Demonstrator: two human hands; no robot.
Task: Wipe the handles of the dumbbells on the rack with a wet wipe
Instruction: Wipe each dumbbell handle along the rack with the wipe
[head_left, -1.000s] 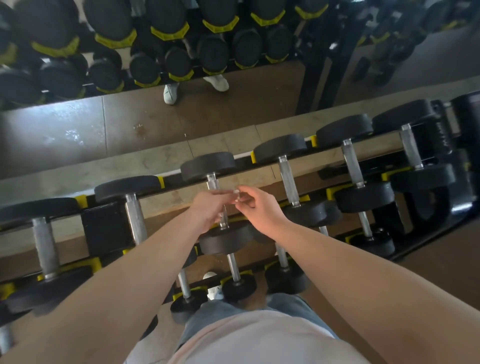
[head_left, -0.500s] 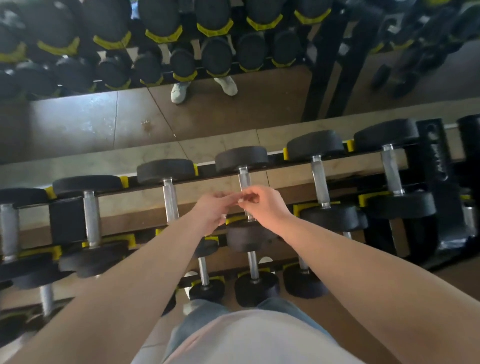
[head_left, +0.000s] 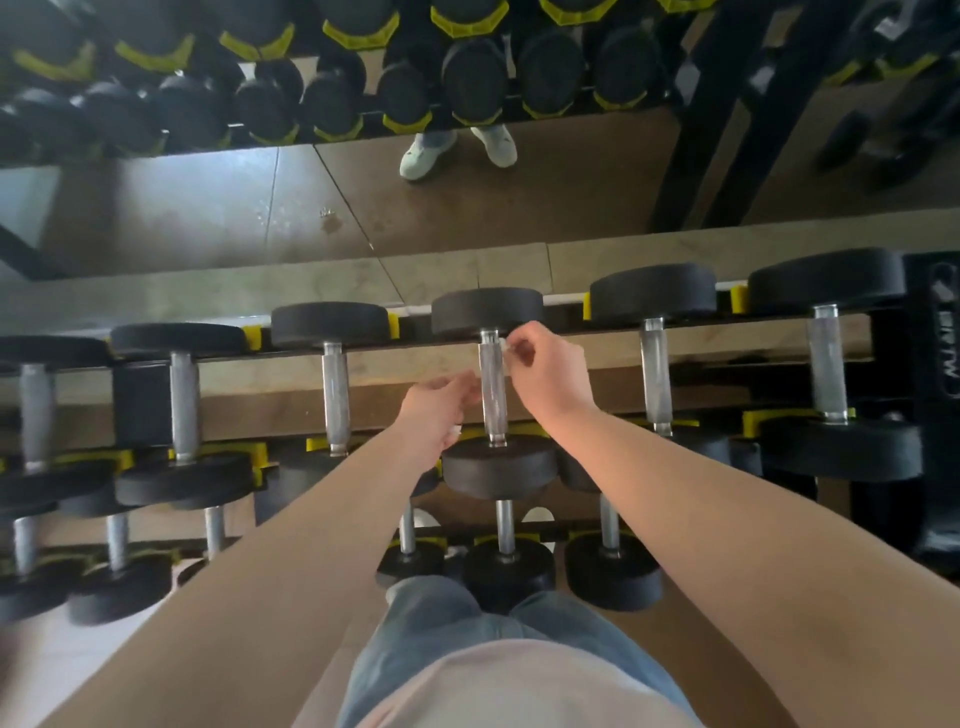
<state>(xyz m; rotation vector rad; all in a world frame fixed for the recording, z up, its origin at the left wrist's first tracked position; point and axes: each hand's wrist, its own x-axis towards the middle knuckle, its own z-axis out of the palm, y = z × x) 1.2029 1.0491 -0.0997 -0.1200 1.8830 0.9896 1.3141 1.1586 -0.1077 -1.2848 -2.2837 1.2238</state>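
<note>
Now the right hand (head_left: 550, 374) had climbed the dumbbell handle (head_left: 492, 400), pinching the wet wipe (head_left: 503, 347), wiping seemingly underway; left hand (head_left: 436, 410) grip unclear.

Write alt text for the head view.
A left hand and right hand pinch a wipe at the handle of a dumbbell on a rack. Other dumbbells lie alongside and below.

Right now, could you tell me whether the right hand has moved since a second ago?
Yes: the right hand has gone up the dumbbell handle, from its middle towards the far head.
</note>
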